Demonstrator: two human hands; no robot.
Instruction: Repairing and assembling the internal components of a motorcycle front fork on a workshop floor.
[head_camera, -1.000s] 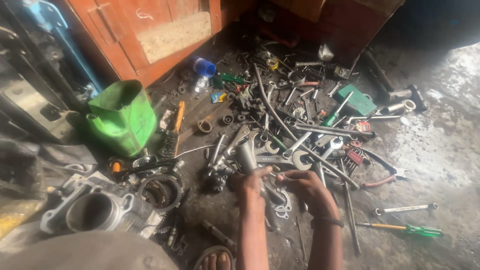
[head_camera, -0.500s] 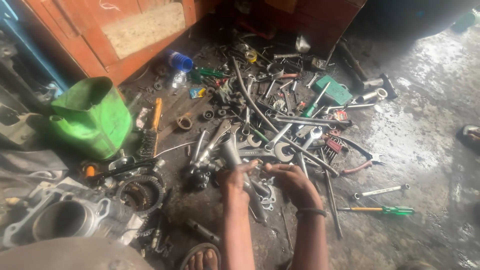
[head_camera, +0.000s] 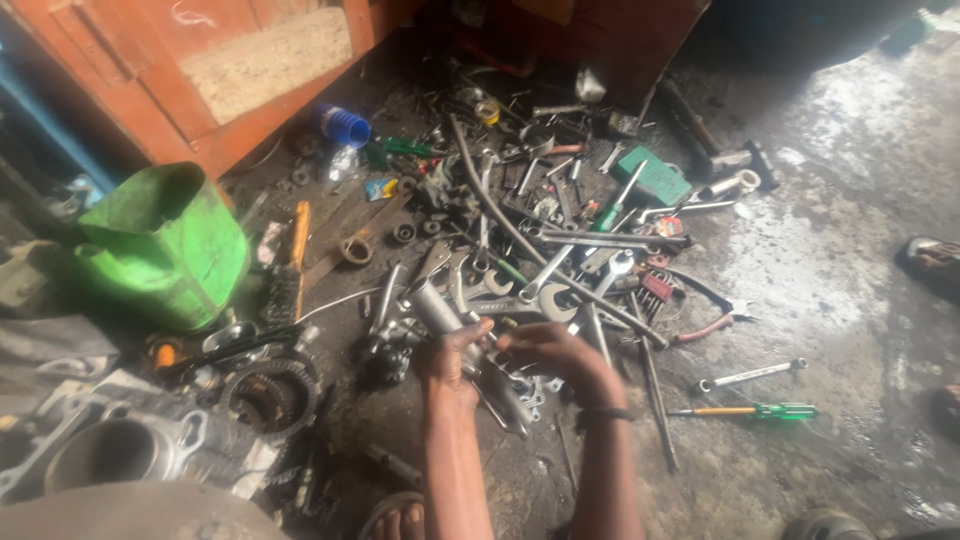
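My left hand (head_camera: 448, 358) is closed around a silver metal cylinder part (head_camera: 434, 304) that sticks up and to the left out of my fist. My right hand (head_camera: 548, 352), with a dark band on its wrist, is right beside it. Its fingers curl toward the lower end of the same part, and what they grip is hidden. Both hands hover over the near edge of a pile of wrenches (head_camera: 548, 296) and loose tools on the dirty floor. My bare toes (head_camera: 398, 520) show at the bottom edge.
A green plastic container (head_camera: 165, 245) stands at left, with a toothed gear ring (head_camera: 270, 395) and a grey engine casing (head_camera: 110, 450) below it. A green-handled screwdriver (head_camera: 760, 411), red-handled pliers (head_camera: 705, 325), a long bent rod (head_camera: 520, 235) and a green box (head_camera: 655, 175) lie around. Another person's foot (head_camera: 935, 262) is at right.
My hands have stayed together on the metal part over the pile. The view has drifted, so the green container and the casing sit further left in the frame.
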